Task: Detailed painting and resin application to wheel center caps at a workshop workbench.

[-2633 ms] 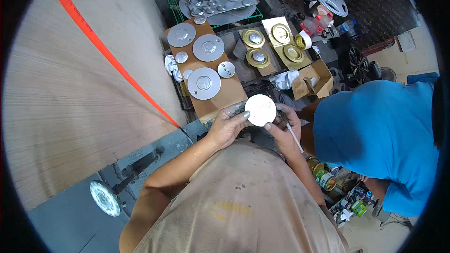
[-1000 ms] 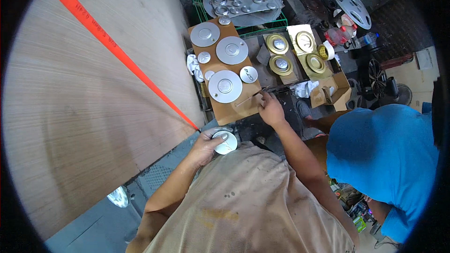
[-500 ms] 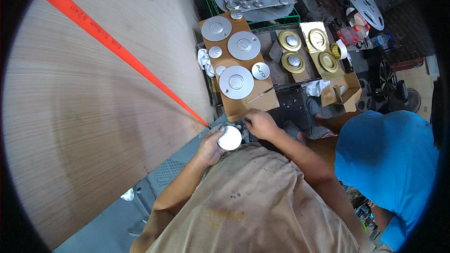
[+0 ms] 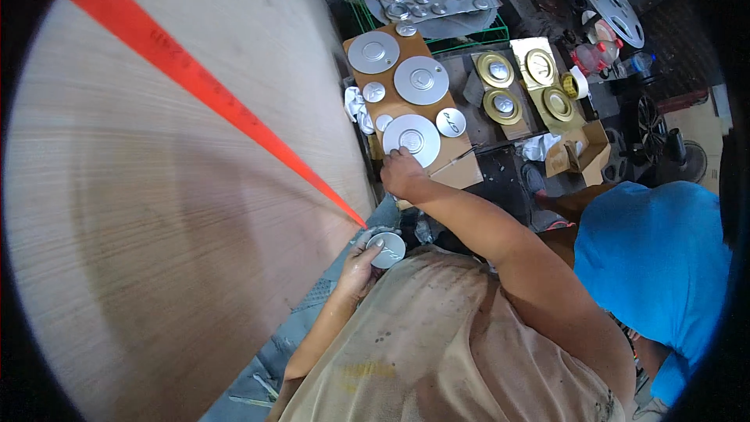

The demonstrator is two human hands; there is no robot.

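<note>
In my left hand (image 4: 362, 264) I hold a round silver wheel centre cap (image 4: 388, 253), thumb across its face, close to my shirt. Raised marks show on the face. My right arm reaches forward over the near end of a brown cardboard sheet (image 4: 461, 176). There my right hand (image 4: 403, 173) has its fingers bent down at the near rim of a large silver disc-shaped cover (image 4: 426, 145); the hand hides what is between them. A smaller round cap (image 4: 451, 123) and a thin brush-like stick (image 4: 453, 160) lie to its right.
Beside me on the left rises a wooden panel (image 4: 203, 187) with a red strap (image 4: 234, 113) across it. Gold-coloured discs (image 4: 501, 106) and an open cardboard box (image 4: 582, 152) stand to the right. Another person in a blue shirt (image 4: 652, 273) is close on my right.
My right hand has left the cap and moved forward to the large disc on the cardboard. The left hand keeps the cap, whose face now shows its marks instead of a bright glare.
</note>
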